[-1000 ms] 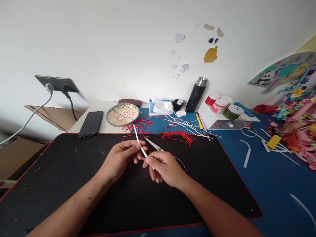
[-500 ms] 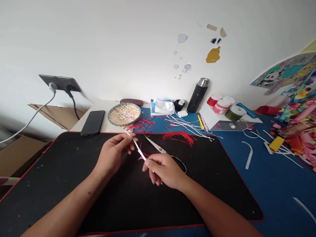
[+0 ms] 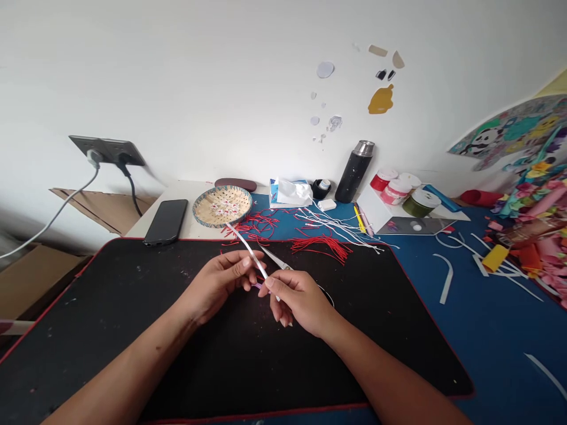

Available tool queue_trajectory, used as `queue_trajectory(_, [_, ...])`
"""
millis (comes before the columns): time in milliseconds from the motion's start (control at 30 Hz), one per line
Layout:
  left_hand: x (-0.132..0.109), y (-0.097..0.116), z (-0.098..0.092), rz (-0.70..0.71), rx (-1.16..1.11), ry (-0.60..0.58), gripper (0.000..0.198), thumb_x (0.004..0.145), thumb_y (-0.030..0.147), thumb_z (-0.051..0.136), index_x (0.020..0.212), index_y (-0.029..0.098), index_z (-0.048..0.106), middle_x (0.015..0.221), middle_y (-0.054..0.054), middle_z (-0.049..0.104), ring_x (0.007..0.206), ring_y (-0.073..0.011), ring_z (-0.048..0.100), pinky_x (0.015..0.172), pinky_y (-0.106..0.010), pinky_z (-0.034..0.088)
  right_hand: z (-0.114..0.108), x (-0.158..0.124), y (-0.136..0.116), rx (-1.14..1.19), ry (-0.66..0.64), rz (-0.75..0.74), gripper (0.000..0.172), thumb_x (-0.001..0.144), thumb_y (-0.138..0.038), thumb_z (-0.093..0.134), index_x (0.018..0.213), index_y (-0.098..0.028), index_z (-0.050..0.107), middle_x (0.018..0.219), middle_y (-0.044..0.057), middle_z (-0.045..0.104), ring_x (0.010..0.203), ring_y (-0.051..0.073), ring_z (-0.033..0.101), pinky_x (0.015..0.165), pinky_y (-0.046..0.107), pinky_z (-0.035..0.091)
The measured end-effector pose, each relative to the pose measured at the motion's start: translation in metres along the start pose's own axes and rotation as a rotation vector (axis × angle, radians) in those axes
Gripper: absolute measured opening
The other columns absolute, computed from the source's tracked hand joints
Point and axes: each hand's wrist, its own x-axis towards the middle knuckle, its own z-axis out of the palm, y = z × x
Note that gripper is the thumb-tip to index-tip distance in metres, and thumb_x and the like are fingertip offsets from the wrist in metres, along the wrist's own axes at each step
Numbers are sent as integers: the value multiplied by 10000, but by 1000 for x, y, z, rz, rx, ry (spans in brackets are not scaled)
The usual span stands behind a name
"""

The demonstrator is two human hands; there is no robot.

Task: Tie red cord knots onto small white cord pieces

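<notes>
A narrow white strip (image 3: 244, 241) slants between my hands above the black mat. My left hand (image 3: 225, 277) is closed around its middle, thumb pressed against it. My right hand (image 3: 296, 298) pinches the strip's lower end between thumb and forefinger. Just behind my hands lie the scissors (image 3: 277, 260), with the handles partly covered by my right hand. A small purple piece shows between my fingers, too hidden to name. Beyond the strip's far end stands a woven basket (image 3: 204, 215) with small white and red pieces inside.
Red cords (image 3: 325, 248) and white cords (image 3: 341, 224) lie along the back of the mat (image 3: 248, 372). A phone (image 3: 166, 221) rests at left. Behind are a tissue pack (image 3: 290, 193), a black flask (image 3: 354, 171) and ribbon spools (image 3: 420, 203). Paper strips (image 3: 447, 277) lie at right.
My left hand has slid down along the strip toward my right hand, so more of the strip's far end sticks out. My right hand has barely moved.
</notes>
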Motion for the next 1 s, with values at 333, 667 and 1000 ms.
queue_trajectory(333, [-2, -7, 4, -6, -4, -4, 278, 764, 351, 913, 951, 149, 867, 823, -97, 775, 609, -126, 554, 537, -235, 403, 0, -1, 3, 33, -47, 48, 422, 948, -560, 608, 883, -150, 682, 513, -37, 596, 372, 84, 483, 386, 198, 371])
queue_trajectory(667, [-3, -6, 9, 15, -22, -8, 288, 720, 379, 942, 872, 149, 860, 763, -85, 760, 587, -112, 528, 518, -217, 404, 1, -1, 2, 79, -96, 81, 451, 935, -591, 623, 923, -145, 690, 518, -32, 612, 370, 87, 477, 393, 201, 359])
queue_trajectory(1000, [-3, -5, 9, -9, -60, -28, 294, 724, 383, 935, 853, 133, 850, 626, -43, 701, 494, -85, 467, 477, -211, 378, -1, -1, 0, 21, -144, 59, 511, 946, -614, 613, 1011, -123, 738, 597, -3, 653, 413, 85, 499, 418, 208, 382])
